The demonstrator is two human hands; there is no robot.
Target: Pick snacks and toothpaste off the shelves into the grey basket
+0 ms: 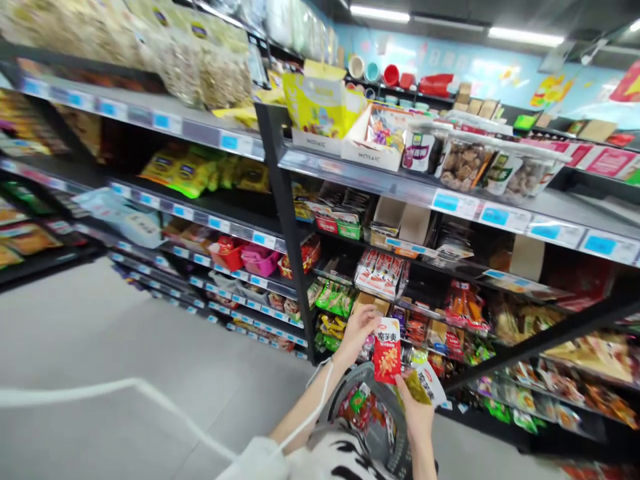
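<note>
Head view. Red snack packet (pixel 387 349) held upright between both hands, in front of the lower shelves (pixel 450 313) and just above a grey basket (pixel 373 417). Left hand (pixel 359 328) closed on the packet's upper left corner, fingers curled over the top edge. Right hand (pixel 417 410) grips the packet's lower right corner from below; the same hand also pinches a green-and-white packet (pixel 425 385) against its fingers, just right of the red one. The two packets touch or overlap at the red one's lower edge; cannot tell which.

Basket sits below the hands, against the person's body; red and green packets lie inside it.

Hard to make out: print on the red packet is too small to read. Basket rim partly cut by the right forearm and the frame's lower edge. Shelf goods blurred at left.
</note>
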